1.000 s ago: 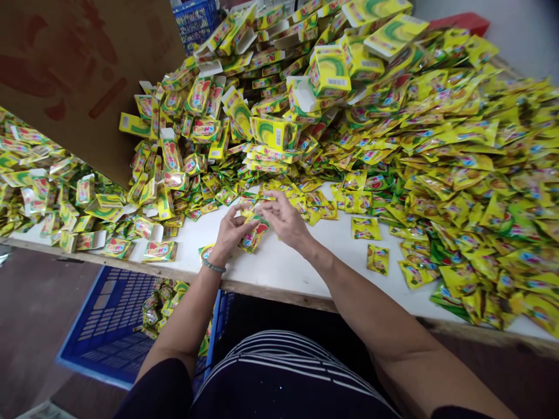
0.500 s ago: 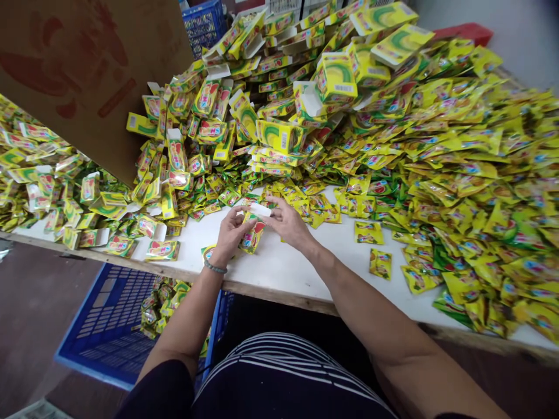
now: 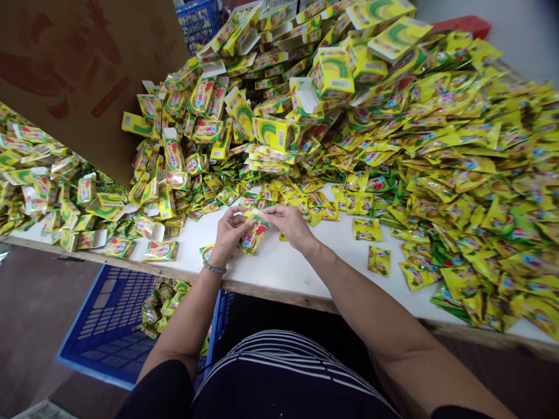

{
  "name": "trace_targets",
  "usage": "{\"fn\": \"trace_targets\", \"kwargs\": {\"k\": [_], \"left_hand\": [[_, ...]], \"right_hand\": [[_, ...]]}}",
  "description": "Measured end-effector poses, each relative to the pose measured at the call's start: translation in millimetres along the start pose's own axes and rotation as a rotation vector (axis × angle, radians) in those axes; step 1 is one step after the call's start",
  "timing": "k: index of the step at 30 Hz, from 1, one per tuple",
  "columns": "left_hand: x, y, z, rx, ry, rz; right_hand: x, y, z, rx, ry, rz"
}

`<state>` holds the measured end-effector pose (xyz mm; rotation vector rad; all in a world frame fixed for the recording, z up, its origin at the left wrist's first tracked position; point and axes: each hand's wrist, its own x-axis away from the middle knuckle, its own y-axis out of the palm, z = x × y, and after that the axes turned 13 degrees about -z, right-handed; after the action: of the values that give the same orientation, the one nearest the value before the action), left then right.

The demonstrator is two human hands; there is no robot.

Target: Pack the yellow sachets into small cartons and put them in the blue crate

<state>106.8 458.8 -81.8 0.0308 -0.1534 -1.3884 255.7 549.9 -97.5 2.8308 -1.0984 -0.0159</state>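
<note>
Between my two hands is a small yellow-green candy box [image 3: 254, 235] with a red fruit picture, held tilted just above the white table [image 3: 283, 270]. My left hand [image 3: 232, 233] grips its left side, thumb across the front. At its top end, the fingers of my right hand [image 3: 288, 224] are pinched on the flap, which they mostly cover. Partly hidden behind my left wrist, another small box [image 3: 207, 252] lies on the table. Loose yellow sachets [image 3: 367, 229] lie to the right of my right hand.
Small boxes [image 3: 279, 134] are heaped behind my hands, with a large pile of sachets [image 3: 463, 174] to the right. A big cardboard carton [image 3: 87, 75] stands at the back left. Below the table's front edge sits a blue crate [image 3: 105, 314] with some packs inside.
The white flap at the box's top, plainly visible before, is now folded down and mostly under my right fingers. My right hand has closed in on that end.
</note>
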Motion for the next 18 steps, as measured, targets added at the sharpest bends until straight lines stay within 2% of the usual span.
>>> {"fn": "trace_targets", "kwargs": {"k": [3, 9, 15, 18], "left_hand": [[2, -1.2, 1, -0.031, 0.022, -0.026], [3, -6.1, -1, 0.012, 0.044, -0.01], [4, -10.2, 2, 0.119, 0.048, -0.002], [6, -10.2, 6, 0.129, 0.027, -0.031]], "right_hand": [[0, -7, 0, 0.092, -0.01, -0.036], [4, -12, -1, 0.203, -0.07, -0.196], [8, 7, 5, 0.585, -0.482, -0.08], [9, 13, 7, 0.644, -0.515, -0.055]]}}
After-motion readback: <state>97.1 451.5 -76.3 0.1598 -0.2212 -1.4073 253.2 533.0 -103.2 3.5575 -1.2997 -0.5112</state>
